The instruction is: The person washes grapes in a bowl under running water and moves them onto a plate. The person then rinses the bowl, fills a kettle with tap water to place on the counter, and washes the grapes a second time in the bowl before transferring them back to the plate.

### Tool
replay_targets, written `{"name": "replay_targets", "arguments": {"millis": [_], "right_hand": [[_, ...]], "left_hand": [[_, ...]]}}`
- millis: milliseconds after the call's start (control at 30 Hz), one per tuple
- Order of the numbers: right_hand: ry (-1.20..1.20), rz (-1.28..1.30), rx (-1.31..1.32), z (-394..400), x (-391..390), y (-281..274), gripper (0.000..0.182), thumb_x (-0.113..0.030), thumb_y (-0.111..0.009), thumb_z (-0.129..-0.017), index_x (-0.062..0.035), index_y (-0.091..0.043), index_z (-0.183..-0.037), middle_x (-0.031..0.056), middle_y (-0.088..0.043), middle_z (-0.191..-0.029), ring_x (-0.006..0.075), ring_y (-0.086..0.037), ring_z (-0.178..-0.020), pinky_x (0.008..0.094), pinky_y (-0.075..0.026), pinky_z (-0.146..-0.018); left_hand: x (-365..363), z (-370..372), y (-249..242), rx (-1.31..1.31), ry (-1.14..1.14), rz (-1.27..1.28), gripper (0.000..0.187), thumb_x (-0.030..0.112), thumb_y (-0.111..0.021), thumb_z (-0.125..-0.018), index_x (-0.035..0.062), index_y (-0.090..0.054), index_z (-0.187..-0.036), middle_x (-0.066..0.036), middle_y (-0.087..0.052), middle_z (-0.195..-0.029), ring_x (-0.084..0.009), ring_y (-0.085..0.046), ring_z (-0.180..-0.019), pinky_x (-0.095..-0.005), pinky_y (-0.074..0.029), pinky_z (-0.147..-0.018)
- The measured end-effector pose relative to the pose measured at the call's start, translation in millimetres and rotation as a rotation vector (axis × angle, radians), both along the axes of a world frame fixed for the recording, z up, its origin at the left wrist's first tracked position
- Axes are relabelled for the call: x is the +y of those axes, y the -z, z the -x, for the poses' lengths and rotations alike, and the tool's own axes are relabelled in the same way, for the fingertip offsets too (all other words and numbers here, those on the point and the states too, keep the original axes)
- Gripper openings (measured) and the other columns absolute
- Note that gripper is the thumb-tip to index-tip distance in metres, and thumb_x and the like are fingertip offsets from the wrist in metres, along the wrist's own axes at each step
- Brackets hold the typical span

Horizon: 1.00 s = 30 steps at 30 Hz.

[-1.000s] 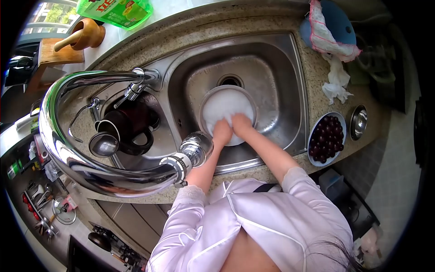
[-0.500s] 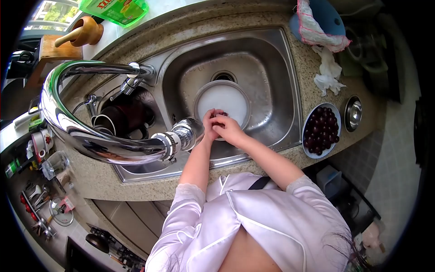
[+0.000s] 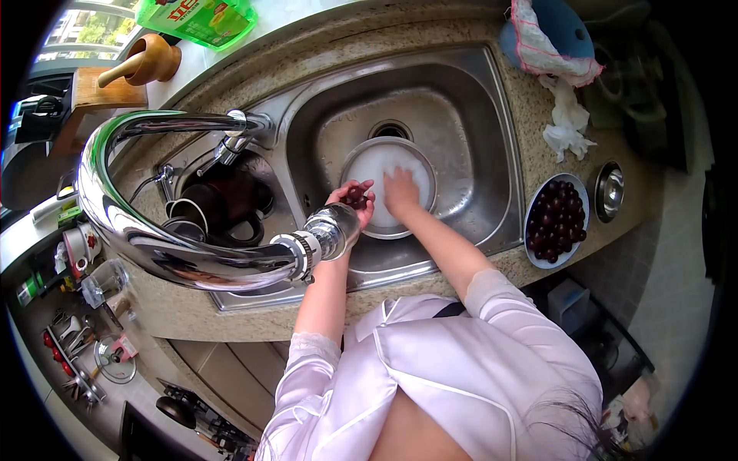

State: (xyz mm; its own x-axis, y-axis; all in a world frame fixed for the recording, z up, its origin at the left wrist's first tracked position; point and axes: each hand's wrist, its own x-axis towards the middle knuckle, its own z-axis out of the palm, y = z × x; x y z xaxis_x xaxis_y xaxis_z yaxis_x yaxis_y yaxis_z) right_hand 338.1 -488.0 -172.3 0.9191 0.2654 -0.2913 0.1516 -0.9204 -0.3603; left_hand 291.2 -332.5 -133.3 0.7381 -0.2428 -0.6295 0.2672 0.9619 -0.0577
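My left hand [image 3: 364, 213] is palm up at the left rim of a round bowl, fingers curled around several dark red cherries [image 3: 354, 197]. Part of this hand is behind the faucet head. White, cloudy water fills the bowl [image 3: 432, 178], which stands in the large sink basin. My right hand [image 3: 402, 194] dips into this water with its fingers somewhat apart; the fingertips are blurred by the water. Whether anything lies under the surface cannot be seen. On the counter to the right, an oval bowl [image 3: 530, 244] holds many more dark cherries [image 3: 555, 219].
A curved chrome faucet [image 3: 115, 227] arches over the left side. Dark pots [image 3: 223, 201] sit in the small basin. Beside the oval bowl is a small metal bowl [image 3: 610, 192]. Crumpled tissue [image 3: 567, 123] and a blue container [image 3: 565, 31] with a cloth stand at the back right.
My hands were together over the bowl and have separated. The left has turned palm up with the cherries visible; the right has moved away into the cloudy water.
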Motion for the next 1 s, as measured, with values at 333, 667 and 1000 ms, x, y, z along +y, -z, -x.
{"name": "replay_targets", "arguments": {"millis": [333,667,1000], "right_hand": [[-0.257,-0.260,0.566,19,-31,8,0.017,-0.005,-0.054,-0.084,-0.0017,-0.063,-0.097,0.0129,-0.065,-0.084,0.0254,-0.063,-0.072,0.0362,-0.053,-0.068],[0.423,-1.301,1.268,-2,-61,-61,0.020,-0.012,-0.047,-0.097,-0.0024,-0.052,-0.113,0.0153,-0.062,-0.108,0.0232,-0.063,-0.097,0.0358,-0.053,-0.084],[0.088,-0.608,0.515,19,-81,-92,0.024,-0.024,-0.072,-0.079,-0.0031,-0.066,-0.089,0.0108,-0.068,-0.088,0.0215,-0.066,-0.091,0.0343,-0.053,-0.078]], "left_hand": [[-11,4,-3,0.087,-0.140,-0.149,0.024,0.014,-0.059,-0.082,0.0057,-0.061,-0.104,-0.014,-0.063,-0.098,-0.0286,-0.060,-0.091,-0.0409,-0.053,-0.084],[-18,17,-32,0.146,-0.155,-0.224,0.027,0.011,-0.056,-0.084,0.0048,-0.058,-0.110,-0.015,-0.061,-0.101,-0.0275,-0.059,-0.092,-0.0400,-0.052,-0.085],[-37,33,-53,0.112,-0.121,-0.217,0.019,0.012,-0.054,-0.089,0.0039,-0.060,-0.104,-0.011,-0.060,-0.096,-0.0260,-0.059,-0.090,-0.0382,-0.053,-0.081]]}}
